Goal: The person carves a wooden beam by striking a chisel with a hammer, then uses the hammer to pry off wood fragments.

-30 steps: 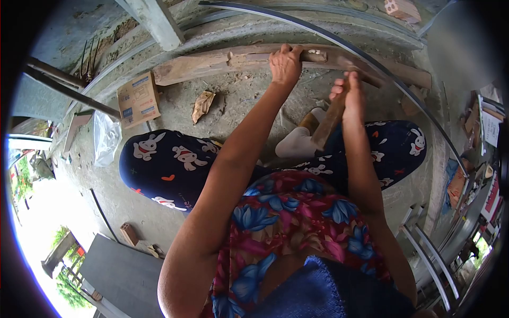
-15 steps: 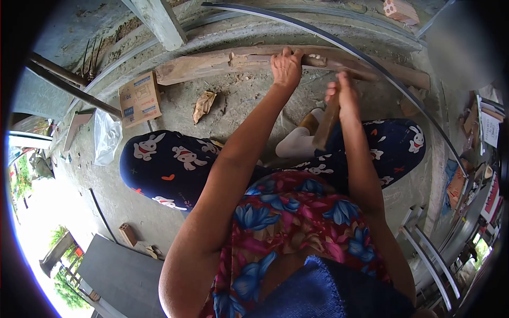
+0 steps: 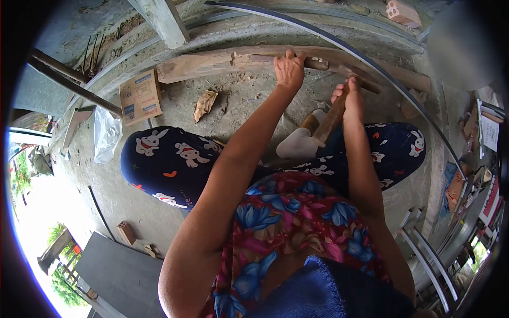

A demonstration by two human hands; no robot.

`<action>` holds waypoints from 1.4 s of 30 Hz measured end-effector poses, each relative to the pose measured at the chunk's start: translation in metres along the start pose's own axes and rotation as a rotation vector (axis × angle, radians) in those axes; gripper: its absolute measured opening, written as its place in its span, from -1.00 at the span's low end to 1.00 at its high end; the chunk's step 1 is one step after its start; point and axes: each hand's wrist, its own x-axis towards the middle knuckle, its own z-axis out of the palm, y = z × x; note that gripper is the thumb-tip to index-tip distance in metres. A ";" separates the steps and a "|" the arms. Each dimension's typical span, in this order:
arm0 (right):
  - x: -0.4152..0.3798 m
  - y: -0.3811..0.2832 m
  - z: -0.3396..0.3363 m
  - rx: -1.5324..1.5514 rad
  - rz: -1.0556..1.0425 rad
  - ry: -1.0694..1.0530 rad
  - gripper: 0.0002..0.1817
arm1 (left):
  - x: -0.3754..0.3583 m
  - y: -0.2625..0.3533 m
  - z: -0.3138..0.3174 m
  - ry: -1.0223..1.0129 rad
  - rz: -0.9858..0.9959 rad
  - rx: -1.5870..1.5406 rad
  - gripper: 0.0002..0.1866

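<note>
A long, rough wooden plank point(image 3: 196, 66) lies on the ground before me. My left hand point(image 3: 289, 71) is closed around a chisel point(image 3: 317, 64) laid along the plank. The chisel's rounded butt sticks out on the right of the fist, and a thin part runs left over the wood. In my right hand point(image 3: 351, 100) is a hammer, gripped by its wooden handle point(image 3: 330, 124). The hammer's head point(image 3: 365, 81) is just right of the chisel's butt, apart from it and slightly blurred. Part of the handle is hidden by the fingers.
A flattened cardboard piece point(image 3: 140, 98), a dry leaf point(image 3: 204, 105) and a plastic bag point(image 3: 107, 135) lie to the left. A curved dark strip point(image 3: 339, 38) arches over the plank's right part. Bricks point(image 3: 403, 14) and metal rails point(image 3: 432, 259) stand around. My crossed legs are close below.
The hammer and my right hand have shifted slightly right and down, and are less blurred. My left hand still holds the chisel in nearly the same place.
</note>
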 end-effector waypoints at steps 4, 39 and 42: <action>-0.008 0.004 0.005 -0.259 -0.071 0.044 -0.73 | -0.001 0.000 0.007 -0.033 0.009 0.022 -0.70; 0.009 0.008 -0.015 -0.006 0.221 -0.082 -0.71 | -0.007 -0.003 0.009 -0.080 -0.013 0.050 -0.73; 0.027 0.005 -0.027 0.250 0.197 0.043 -0.70 | -0.010 0.000 0.005 -0.079 -0.018 0.053 -0.68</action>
